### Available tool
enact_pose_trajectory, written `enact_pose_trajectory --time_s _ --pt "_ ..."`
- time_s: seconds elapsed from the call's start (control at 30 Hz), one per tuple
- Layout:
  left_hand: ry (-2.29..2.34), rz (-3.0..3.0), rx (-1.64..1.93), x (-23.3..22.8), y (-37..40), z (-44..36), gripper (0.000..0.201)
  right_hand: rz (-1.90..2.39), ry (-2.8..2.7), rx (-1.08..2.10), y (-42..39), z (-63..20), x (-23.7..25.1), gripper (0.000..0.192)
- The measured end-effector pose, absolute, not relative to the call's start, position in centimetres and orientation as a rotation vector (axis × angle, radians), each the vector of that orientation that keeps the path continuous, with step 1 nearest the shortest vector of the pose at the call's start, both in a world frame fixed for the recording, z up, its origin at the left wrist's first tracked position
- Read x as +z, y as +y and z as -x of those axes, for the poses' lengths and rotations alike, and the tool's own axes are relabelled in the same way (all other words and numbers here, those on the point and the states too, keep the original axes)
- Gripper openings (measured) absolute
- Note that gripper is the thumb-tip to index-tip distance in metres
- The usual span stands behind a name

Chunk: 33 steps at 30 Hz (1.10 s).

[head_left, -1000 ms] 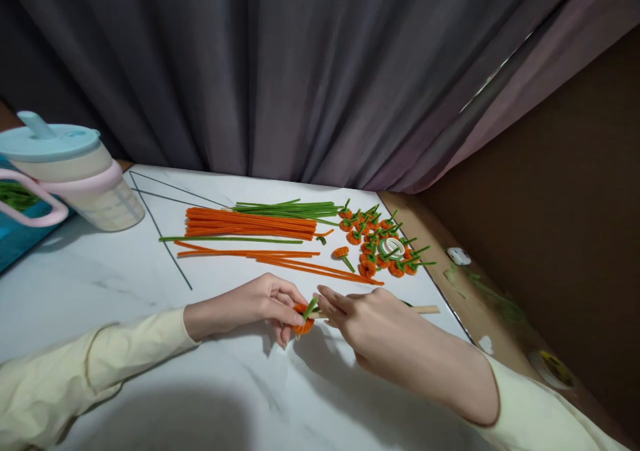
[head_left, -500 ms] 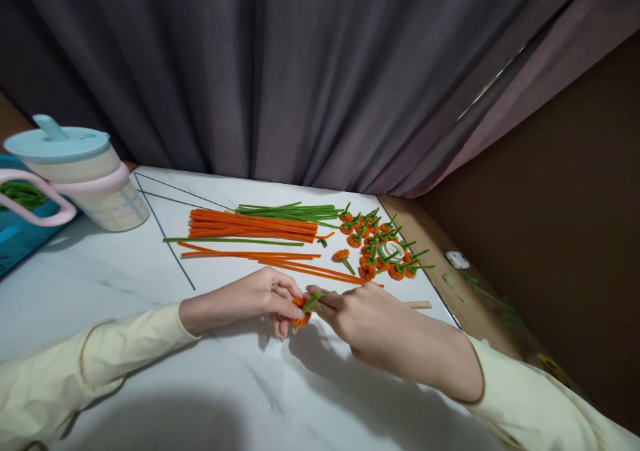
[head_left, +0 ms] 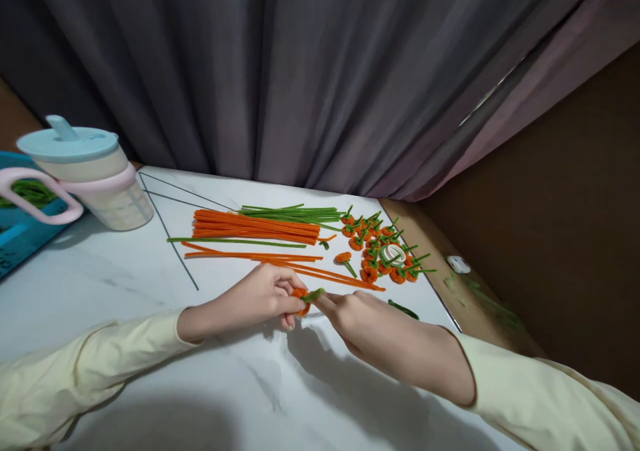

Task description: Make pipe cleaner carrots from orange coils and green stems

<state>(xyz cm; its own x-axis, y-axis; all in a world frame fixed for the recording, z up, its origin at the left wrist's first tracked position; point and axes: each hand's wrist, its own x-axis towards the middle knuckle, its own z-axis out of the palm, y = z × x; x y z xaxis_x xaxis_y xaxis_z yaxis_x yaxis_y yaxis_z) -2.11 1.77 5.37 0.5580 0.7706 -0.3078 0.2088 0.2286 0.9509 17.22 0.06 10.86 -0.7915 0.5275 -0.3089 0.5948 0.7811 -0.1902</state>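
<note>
My left hand point(head_left: 265, 294) pinches a small orange pipe-cleaner coil point(head_left: 301, 294) just above the white marble table point(head_left: 100, 284). My right hand point(head_left: 360, 314) meets it from the right, fingertips closed on the coil's green stem point(head_left: 314, 295). Straight orange pipe cleaners point(head_left: 253, 224) lie in a bundle beyond the hands, with green pipe cleaners point(head_left: 290, 212) behind them. A heap of finished orange coils with green stems point(head_left: 380, 248) sits at the far right of the table, and one lone finished coil point(head_left: 343, 258) lies apart from it. A short green piece point(head_left: 403, 309) lies right of my right hand.
A pale jug with a blue lid and pink handle point(head_left: 85, 174) stands at the left, beside a blue tray point(head_left: 20, 234). A white ring point(head_left: 395, 253) rests in the coil heap. Grey curtains point(head_left: 300, 71) hang behind. The table's right edge borders a brown ledge point(head_left: 475, 298).
Both hands have shifted slightly away from me with the coil. The green stem has tipped from upright to nearly flat. The wooden stick beside my right hand is no longer visible.
</note>
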Motion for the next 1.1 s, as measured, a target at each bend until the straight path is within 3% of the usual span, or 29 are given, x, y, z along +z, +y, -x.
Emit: enact_pose_trajectory --time_s 0.33,0.57,0.8,1.0,1.1 --pt "1.104 -1.698 0.573 5.5 1.2 1.8 0.016 -1.077 2.711 -0.628 -0.3 -17.5 10.4 0.062" --pt "1.084 -2.07 0.714 5.5 0.2 1.9 0.021 -1.144 2.75 -0.784 -0.8 -17.5 10.2 0.057" --pt "1.03 -2.293 0.787 5.4 0.0 2.0 0.016 -1.401 2.497 -1.463 -0.8 -17.8 9.2 0.038" --pt "0.958 -2.435 0.884 5.0 -0.3 2.0 0.02 -1.451 2.526 -1.398 -0.9 -17.9 8.5 0.034" --pt "0.923 -2.535 0.921 4.9 -0.5 2.0 0.021 -1.44 2.453 -1.568 -1.0 -17.6 8.9 0.028"
